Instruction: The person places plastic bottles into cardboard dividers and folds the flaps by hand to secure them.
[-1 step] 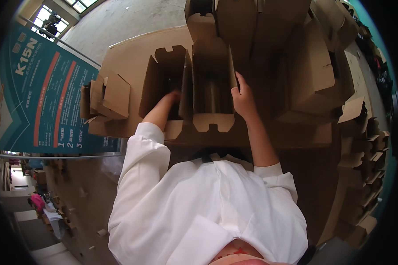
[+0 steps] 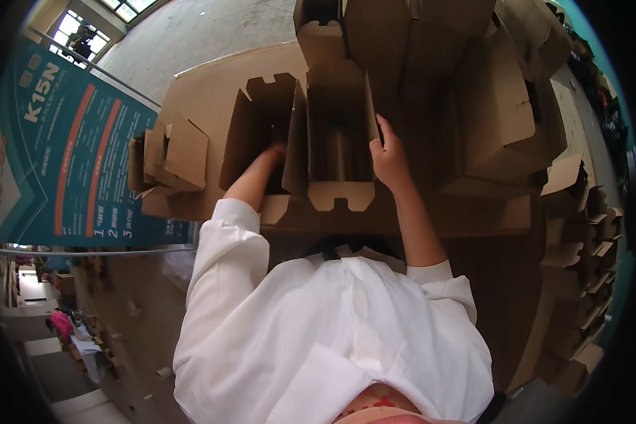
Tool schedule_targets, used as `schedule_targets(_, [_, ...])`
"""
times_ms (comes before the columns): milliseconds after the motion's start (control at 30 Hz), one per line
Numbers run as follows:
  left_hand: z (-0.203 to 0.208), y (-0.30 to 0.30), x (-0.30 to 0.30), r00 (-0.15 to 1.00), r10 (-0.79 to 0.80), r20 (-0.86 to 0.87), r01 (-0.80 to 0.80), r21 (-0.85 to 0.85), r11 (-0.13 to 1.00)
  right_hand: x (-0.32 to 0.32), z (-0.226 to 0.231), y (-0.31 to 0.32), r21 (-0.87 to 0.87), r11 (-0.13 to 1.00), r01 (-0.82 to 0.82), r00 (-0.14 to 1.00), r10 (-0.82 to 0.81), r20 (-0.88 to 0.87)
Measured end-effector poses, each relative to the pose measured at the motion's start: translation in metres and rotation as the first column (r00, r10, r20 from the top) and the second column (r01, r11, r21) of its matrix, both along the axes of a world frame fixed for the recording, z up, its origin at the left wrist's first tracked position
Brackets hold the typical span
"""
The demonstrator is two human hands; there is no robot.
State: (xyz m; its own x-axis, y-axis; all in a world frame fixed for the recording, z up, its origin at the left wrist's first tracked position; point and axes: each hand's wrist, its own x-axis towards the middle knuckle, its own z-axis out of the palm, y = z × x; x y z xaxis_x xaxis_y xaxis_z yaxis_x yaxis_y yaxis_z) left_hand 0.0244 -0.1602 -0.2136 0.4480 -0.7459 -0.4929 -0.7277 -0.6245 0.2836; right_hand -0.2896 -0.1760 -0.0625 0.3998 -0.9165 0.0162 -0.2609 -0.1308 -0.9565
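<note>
- Brown cardboard is all around my hands: flat, matte walls with straight folds and cut, notched flaps.
- The left box (image 2: pixel 256 86) stands open at the top, deep and narrow, its far flap notched and its inside dark.
- The right box (image 2: pixel 341 194) stands just beside it, also open upward; its near flap folds outward with a notch in the middle, and a paler strip shows down inside.
- Both boxes are on the table (image 2: pixel 222 74) in front of my chest, its top a smooth, light brown sheet.
- My left hand (image 2: pixel 279 151) reaches down inside the left box, near its right wall; the fingers are blurred and in shadow, so I cannot tell whether they hold anything.
- My right hand (image 2: pixel 390 157) is at the right box's right wall, fingers along the outside and thumb by the rim; I cannot tell if it pinches the board.
- A small box (image 2: pixel 187 152) with raised flaps sits to the left, and a large box (image 2: pixel 498 99) with a creased side stands to the right.
- Against the earlier frame, my left forearm and its white sleeve (image 2: pixel 226 247) lie slightly further left; my right hand and the right box look unchanged.
</note>
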Motion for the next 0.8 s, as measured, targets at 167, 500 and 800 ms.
schedule_targets(167, [0.182,0.029,-0.007,0.994,-0.042,0.101,0.059,-0.177,0.982,0.002,-0.012,-0.001,-0.13,0.991,0.015,0.999,-0.008,0.054])
schedule_targets(500, [0.267,0.007,-0.118,0.854,-0.357,-0.377,0.111,-0.539,0.835,-0.002,-0.015,-0.006,-0.099,0.993,0.057,0.998,-0.057,0.001])
schedule_targets(800, [0.126,-0.085,-0.159,0.936,-0.329,0.127,0.333,-0.01,0.943,-0.004,-0.021,-0.006,-0.178,0.981,0.079,0.995,-0.065,0.081])
